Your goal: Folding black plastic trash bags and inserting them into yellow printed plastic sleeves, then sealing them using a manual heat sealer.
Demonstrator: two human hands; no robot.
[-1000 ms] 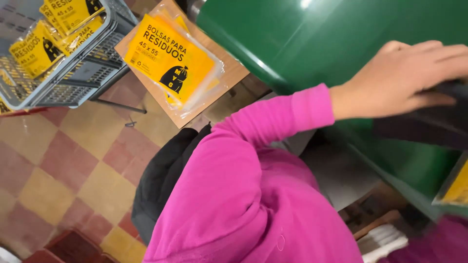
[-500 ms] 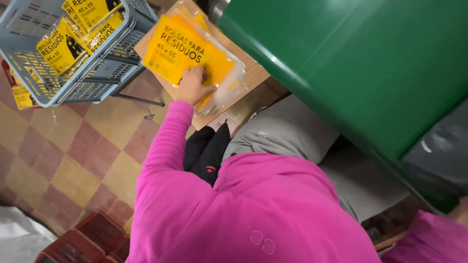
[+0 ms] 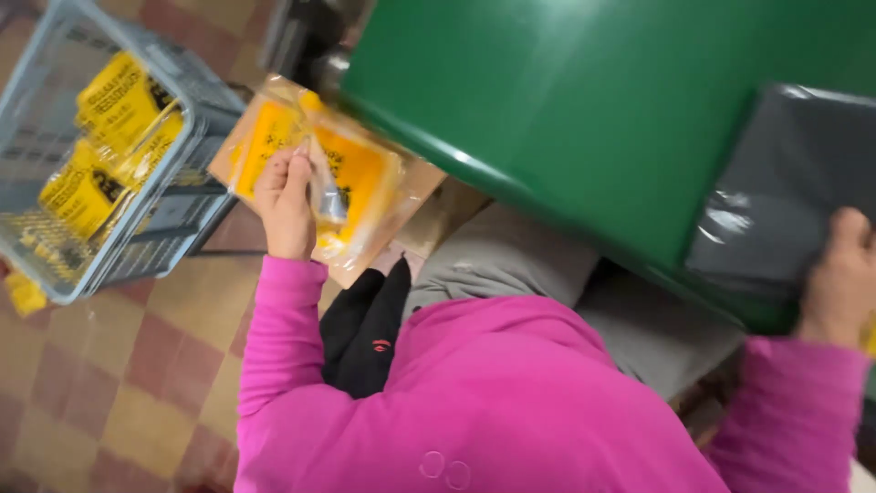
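Sitting to the left, a grey plastic crate holds more yellow packs, and a big green table covers the upper right. The left hand has its fingers pinched shut on a clear bag from the stack of yellow bags on a cardboard sheet. The right hand is curled around the edge of a folded dark grey plastic bag lying on the green table.

One grey plastic lattice crate holds at least three yellow flat plastic packets, one more clear-wrapped yellow packet stack lies on one brown cardboard sheet, beside one green desk, one dark grey folded plastic bag and two hands.
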